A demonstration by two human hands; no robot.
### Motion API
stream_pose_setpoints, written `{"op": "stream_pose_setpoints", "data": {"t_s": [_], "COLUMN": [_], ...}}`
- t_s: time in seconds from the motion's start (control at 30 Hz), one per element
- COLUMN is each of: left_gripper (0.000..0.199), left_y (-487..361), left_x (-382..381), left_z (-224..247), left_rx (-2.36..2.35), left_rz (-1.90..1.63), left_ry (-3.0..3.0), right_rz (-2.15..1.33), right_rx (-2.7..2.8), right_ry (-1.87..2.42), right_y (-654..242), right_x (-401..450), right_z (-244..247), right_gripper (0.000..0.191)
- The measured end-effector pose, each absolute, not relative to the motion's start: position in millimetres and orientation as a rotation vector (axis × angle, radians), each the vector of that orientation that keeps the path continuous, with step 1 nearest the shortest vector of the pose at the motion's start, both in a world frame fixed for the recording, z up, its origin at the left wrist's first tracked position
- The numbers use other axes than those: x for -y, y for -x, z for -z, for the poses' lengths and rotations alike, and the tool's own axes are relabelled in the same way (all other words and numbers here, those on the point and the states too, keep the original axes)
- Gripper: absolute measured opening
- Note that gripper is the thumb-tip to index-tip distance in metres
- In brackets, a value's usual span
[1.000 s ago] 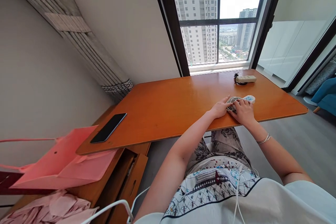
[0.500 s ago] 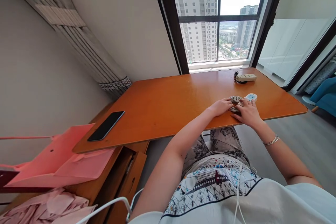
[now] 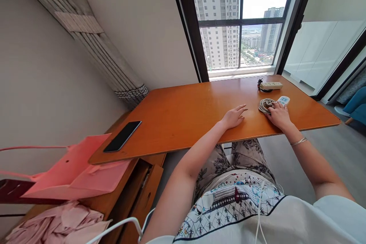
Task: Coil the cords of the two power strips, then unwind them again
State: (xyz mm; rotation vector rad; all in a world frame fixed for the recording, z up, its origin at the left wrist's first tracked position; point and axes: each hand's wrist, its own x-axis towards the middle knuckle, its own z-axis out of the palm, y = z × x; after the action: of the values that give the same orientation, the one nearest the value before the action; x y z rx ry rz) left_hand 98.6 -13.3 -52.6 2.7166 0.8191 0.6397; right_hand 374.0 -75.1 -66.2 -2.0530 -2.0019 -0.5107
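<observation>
Cord coil (image 3: 263, 106) is looking light, bendy, prob. best held whole, w/ L hand (image 3: 233, 118) fingers apart, R hand (image 3: 279, 116) touching, grip unclear.

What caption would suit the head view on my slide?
Right hand touching a coiled cable by a white power strip on a brown table; left hand empty.

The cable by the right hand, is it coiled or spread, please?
Coiled: the cable lies in round loops, with the right hand at its edge.
</observation>
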Motion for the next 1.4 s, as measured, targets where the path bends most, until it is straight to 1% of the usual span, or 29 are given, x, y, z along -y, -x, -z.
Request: {"op": "stream_pose_setpoints", "data": {"t_s": [0.13,0.27,0.43,0.6,0.8,0.9,1.03,1.23,1.3,1.4], "left_gripper": [0.043,0.037,0.03,0.026,0.023,0.023,0.023,0.023,0.024,0.025], "left_y": [-85,-87,-90,-88,-87,-87,-87,-88,-88,-89], "left_x": [9,7,7,6,4,4,3,3,2,3], "left_z": [64,69,68,70,72,72,71,72,73,72], "left_rx": [-0.933,-0.938,-0.927,-0.924,-0.916,-0.908,-0.902,-0.895,-0.9,-0.891], "left_rz": [-0.696,-0.707,-0.71,-0.685,-0.693,-0.706,-0.71,-0.726,-0.723,-0.706], "left_ry": [-2.571,-2.58,-2.632,-2.666,-2.675,-2.669,-2.666,-2.65,-2.641,-2.629], "right_rz": [0.427,0.414,0.457,0.494,0.562,0.554,0.447,0.403,0.411,0.376], "right_rx": [1.953,2.034,1.975,2.0,1.895,1.894,1.937,1.956,1.939,1.955], "right_ry": [2.179,2.126,2.015,1.993,1.985,2.007,2.064,2.202,2.191,2.096], "right_y": [-430,-457,-452,-444,-435,-428,-420,-410,-407,-405], "right_x": [57,62,69,66,67,65,60,61,63,67], "right_z": [63,63,67,69,64,61,57,51,51,55], "right_gripper": [0.04,0.04,0.051,0.047,0.056,0.047,0.035,0.032,0.031,0.026]}}
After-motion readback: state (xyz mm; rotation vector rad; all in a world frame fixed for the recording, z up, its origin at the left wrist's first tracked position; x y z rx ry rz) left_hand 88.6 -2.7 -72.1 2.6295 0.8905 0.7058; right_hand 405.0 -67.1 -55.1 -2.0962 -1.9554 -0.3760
